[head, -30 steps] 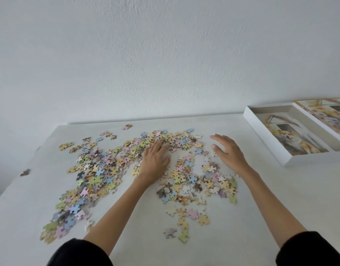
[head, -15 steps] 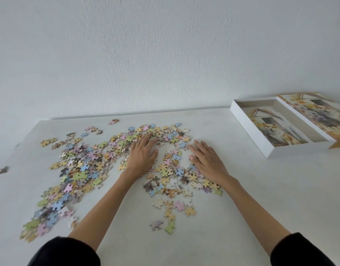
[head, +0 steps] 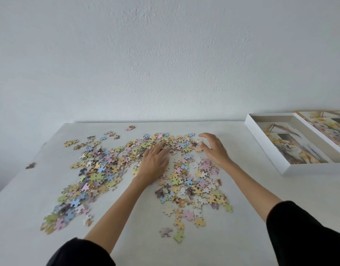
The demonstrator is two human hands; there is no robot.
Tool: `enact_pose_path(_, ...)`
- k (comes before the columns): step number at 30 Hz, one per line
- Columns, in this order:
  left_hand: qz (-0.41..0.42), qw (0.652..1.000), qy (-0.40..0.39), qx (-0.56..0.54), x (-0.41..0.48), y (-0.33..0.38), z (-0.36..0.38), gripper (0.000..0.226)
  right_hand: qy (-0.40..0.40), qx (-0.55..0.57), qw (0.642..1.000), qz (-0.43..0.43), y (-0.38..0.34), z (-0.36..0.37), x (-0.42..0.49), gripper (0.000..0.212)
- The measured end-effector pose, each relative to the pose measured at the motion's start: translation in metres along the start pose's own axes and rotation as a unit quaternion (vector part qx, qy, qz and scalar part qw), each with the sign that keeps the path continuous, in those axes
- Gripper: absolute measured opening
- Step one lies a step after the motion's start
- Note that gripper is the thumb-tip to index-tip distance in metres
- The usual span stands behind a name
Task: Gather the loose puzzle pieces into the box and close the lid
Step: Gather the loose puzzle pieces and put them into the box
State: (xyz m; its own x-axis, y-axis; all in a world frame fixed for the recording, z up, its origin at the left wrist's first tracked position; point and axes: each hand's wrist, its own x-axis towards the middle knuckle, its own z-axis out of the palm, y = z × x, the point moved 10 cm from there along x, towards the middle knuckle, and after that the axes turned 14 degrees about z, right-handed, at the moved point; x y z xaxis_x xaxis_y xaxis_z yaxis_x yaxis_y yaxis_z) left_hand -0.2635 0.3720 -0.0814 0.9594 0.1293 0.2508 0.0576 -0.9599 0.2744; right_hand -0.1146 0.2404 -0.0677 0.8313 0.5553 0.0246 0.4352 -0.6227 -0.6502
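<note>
Many pastel puzzle pieces (head: 100,169) lie scattered across the white table (head: 242,208), thick on the left and in the middle. My left hand (head: 155,162) lies flat on the pieces in the middle, fingers straight and pointing away. My right hand (head: 213,148) hovers at the far right end of the spread, fingers lightly bent over the pieces, holding nothing. The open white box (head: 269,150) with a picture sheet inside sits at the right, with its printed lid (head: 330,129) lying beside it on the far side.
A lone piece (head: 31,165) lies near the table's left edge and a small cluster (head: 130,128) near the back edge. A plain white wall rises right behind the table. Stray pieces (head: 176,233) sit close to the front between my arms.
My right hand has lifted off the pieces and moved away from me toward the far right end of the spread. My left hand has stayed flat on the pile.
</note>
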Motion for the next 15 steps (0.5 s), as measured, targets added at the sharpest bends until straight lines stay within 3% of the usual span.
enact_pose_path(7, -0.005, 1.000, 0.003, 0.001, -0.008, -0.001, -0.006, 0.042, -0.052, -0.091, 0.994, 0.017, 0.002, 0.024, 0.040, 0.047)
enact_pose_path(15, -0.005, 1.000, 0.008, 0.000, -0.009, -0.005, -0.004, 0.043, -0.116, -0.169, 0.972, -0.117, -0.028, 0.058, 0.030, 0.044)
